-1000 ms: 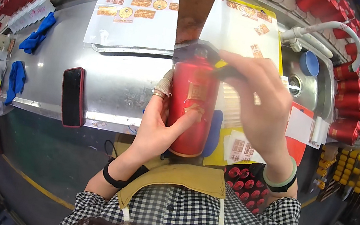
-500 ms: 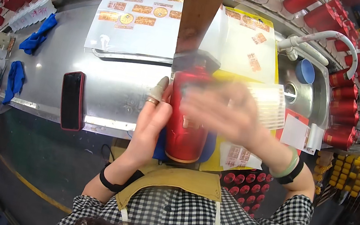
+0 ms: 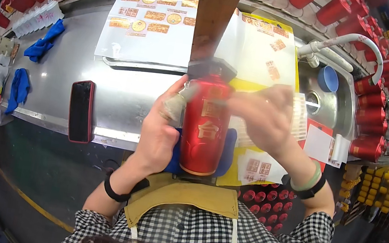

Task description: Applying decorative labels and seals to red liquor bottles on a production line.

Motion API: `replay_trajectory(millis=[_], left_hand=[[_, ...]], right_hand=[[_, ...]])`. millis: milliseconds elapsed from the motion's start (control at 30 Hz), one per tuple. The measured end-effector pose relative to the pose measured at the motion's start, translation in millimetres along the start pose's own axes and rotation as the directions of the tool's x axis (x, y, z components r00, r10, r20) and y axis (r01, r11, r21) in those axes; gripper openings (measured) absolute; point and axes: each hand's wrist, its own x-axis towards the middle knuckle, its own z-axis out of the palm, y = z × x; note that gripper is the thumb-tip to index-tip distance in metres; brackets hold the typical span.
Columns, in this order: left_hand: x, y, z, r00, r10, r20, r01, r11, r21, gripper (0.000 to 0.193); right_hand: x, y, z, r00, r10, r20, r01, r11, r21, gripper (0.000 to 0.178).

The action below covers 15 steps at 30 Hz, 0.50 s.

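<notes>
A glossy red bottle (image 3: 202,146) with gold characters down its front lies on a blue support (image 3: 233,141) in front of me, its neck end away from me against a dark angular block (image 3: 199,64). My left hand (image 3: 158,136) is closed against the bottle's left side, with a pale finger cover on one finger. Just right of the bottle's upper part, my right hand (image 3: 264,118) is raised. Its fingers are smeared by motion and point toward the bottle; whether they hold anything does not show.
Gold decal sheets (image 3: 149,37) lie back left, and a paler sheet (image 3: 262,55) sits on yellow backing. A phone (image 3: 82,112) and blue cloths (image 3: 18,91) are on the steel bench. Right, a sink (image 3: 316,88) holds a blue bowl (image 3: 328,79). A wooden post (image 3: 217,12) stands behind the bottle.
My right hand has moved right, off the bottle's front, and the gold characters now show. My left hand has shifted slightly left along the bottle's side.
</notes>
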Motion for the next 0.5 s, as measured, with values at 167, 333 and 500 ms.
replay_trajectory(millis=[167, 333, 500], left_hand=[[36, 0, -16, 0.902, 0.252, 0.352, -0.413, 0.742, 0.529, 0.083], [63, 1, -16, 0.884, 0.13, 0.449, -0.39, 0.736, 0.554, 0.088], [54, -1, -13, 0.861, 0.223, 0.458, -0.459, 0.729, 0.508, 0.095]], right_hand=[[-1, 3, -20, 0.908, 0.345, -0.238, -0.331, 0.939, 0.097, 0.031], [-4, -4, -25, 0.885, 0.413, -0.214, -0.398, 0.91, 0.111, 0.03], [-3, -7, -26, 0.819, 0.527, -0.227, -0.497, 0.849, 0.18, 0.028]])
